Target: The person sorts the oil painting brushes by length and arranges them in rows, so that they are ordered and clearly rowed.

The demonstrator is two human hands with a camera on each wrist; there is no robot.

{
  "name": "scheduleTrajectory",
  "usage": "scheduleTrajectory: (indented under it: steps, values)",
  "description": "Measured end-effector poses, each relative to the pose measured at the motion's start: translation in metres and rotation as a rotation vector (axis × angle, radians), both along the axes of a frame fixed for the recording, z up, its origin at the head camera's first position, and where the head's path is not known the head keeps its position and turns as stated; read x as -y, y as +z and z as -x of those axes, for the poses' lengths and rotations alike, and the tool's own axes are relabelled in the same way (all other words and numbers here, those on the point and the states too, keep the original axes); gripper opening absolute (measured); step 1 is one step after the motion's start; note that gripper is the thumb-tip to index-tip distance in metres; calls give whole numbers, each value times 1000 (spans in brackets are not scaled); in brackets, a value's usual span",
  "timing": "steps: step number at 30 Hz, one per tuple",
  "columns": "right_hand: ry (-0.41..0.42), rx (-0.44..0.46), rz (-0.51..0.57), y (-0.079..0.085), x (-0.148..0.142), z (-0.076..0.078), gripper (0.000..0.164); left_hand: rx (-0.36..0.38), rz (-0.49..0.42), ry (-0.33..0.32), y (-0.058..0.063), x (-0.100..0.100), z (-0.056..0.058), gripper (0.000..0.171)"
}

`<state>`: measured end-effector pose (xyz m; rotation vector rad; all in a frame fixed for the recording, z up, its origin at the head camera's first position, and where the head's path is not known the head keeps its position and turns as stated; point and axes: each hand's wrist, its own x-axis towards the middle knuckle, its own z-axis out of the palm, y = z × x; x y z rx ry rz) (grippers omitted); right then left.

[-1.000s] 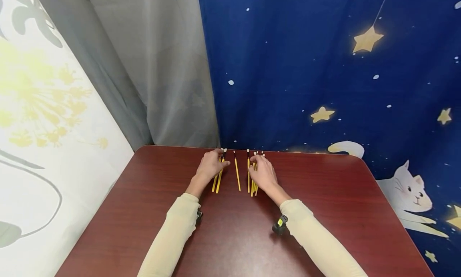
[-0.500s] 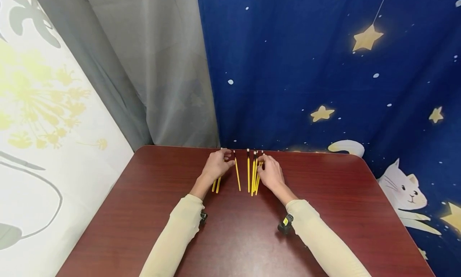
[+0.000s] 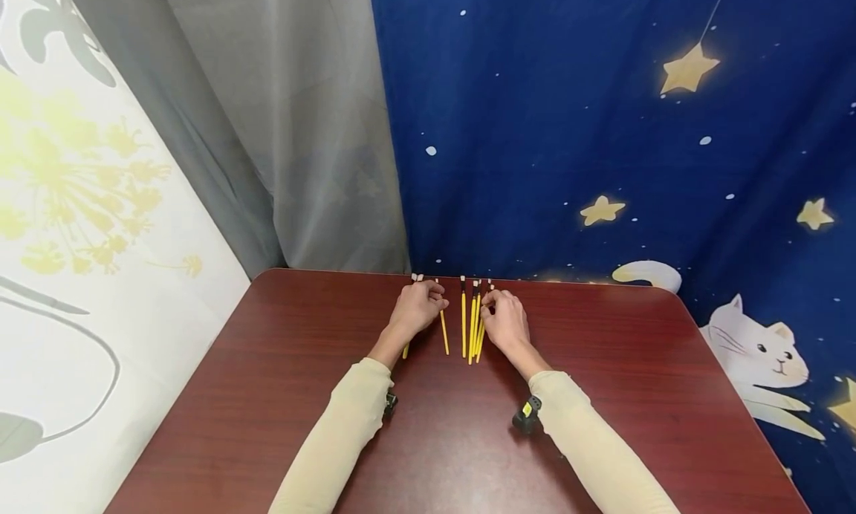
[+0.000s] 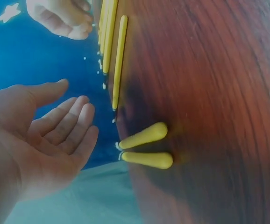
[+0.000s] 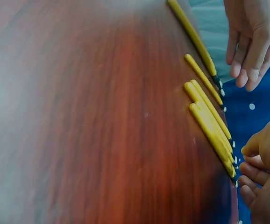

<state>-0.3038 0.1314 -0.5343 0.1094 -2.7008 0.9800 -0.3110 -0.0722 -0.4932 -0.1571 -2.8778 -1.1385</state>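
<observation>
Several thin paintbrushes with yellow handles and white tips lie on the table, tips towards its far edge. My left hand hovers over the left ones with relaxed fingers, partly covering a single paintbrush. In the left wrist view that palm holds nothing, and two paintbrushes lie beside it. My right hand is by the tips of the right-hand cluster of paintbrushes, fingers loosely bent. The right wrist view shows nothing gripped in it; whether a fingertip touches a brush I cannot tell. Another paintbrush lies just left of that cluster.
The dark red wooden table ends just beyond the brush tips. Behind it hang a grey curtain and a blue curtain printed with stars and a white cat. A small dark camera sits at the right wrist.
My left hand has moved right, from above the two left paintbrushes to above the single one. My right hand has shifted slightly right, uncovering more of the right-hand cluster.
</observation>
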Motion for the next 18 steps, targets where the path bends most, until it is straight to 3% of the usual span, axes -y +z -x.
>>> scheduleTrajectory:
  steps: [9, 18]
  values:
    - [-38, 18, -13, 2, 8, 6, 14, 44, -3, 14, -4, -9, 5, 21]
    - [-97, 40, -42, 0, 18, 10, 11, 91, 112, 61, 5, -21, 12, 17]
